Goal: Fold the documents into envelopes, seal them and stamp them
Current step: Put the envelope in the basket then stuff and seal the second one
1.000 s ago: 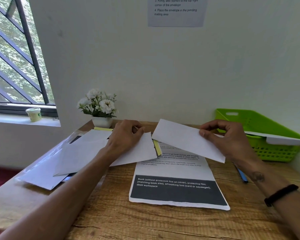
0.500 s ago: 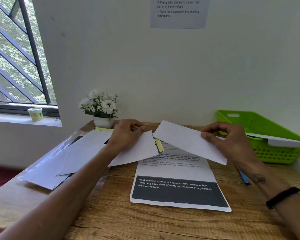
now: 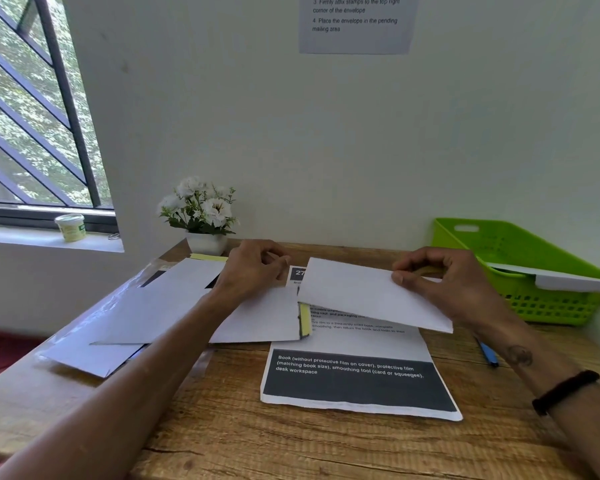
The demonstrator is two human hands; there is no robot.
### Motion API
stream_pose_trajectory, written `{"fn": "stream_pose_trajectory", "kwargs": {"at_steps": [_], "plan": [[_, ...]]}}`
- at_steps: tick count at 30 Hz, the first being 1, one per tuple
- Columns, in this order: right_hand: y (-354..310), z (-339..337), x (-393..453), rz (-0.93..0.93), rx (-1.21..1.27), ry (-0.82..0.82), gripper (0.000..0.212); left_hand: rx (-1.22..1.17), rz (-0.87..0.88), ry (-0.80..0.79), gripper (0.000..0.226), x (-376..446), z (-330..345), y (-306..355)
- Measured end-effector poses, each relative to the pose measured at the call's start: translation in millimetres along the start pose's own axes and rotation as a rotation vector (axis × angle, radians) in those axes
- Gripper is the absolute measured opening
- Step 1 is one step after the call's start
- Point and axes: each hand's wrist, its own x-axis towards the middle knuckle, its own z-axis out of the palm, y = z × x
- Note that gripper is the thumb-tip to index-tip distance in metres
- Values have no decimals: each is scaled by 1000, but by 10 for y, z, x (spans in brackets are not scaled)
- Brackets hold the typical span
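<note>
Wooden desk (image 3: 222,427): two hands, right hand (image 3: 454,289) pinching one envelope (image 3: 357,292).

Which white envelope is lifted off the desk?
The plain white envelope pinched by the right hand; the other white envelopes lie flat under the left hand.

There is one view only, from a wide-angle camera worn on the person's head. It looks forward and somewhat down across the wooden desk (image 3: 222,427) toward the wall (image 3: 326,133) straight ahead, with both forearms entering from the bottom corners. The desk's near part lies close under the lens, its far edge meeting the wall mid-frame. A window (image 3: 32,116) fills the upper left; straight lines bow near the edges.
</note>
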Motion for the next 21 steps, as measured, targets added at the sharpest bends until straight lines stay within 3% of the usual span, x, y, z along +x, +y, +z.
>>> {"fn": "stream_pose_trajectory", "kwargs": {"at_steps": [7,11,14,17,21], "plan": [[46,56,-22,18,-45,-57,10,79,-4,-154,14,-8,-85,36],[64,65,-19,25,-67,-65,12,198,59,-363,64,-58,-326,216],[91,93,-27,31,-87,-80,12,376,15,-620,78,-201,-470,318],[105,101,-22,13,-117,-107,11,599,-32,-796,121,-385,-548,316],[110,121,-14,-4,-125,-118,10,619,-51,-815,123,-521,-644,237]]}}
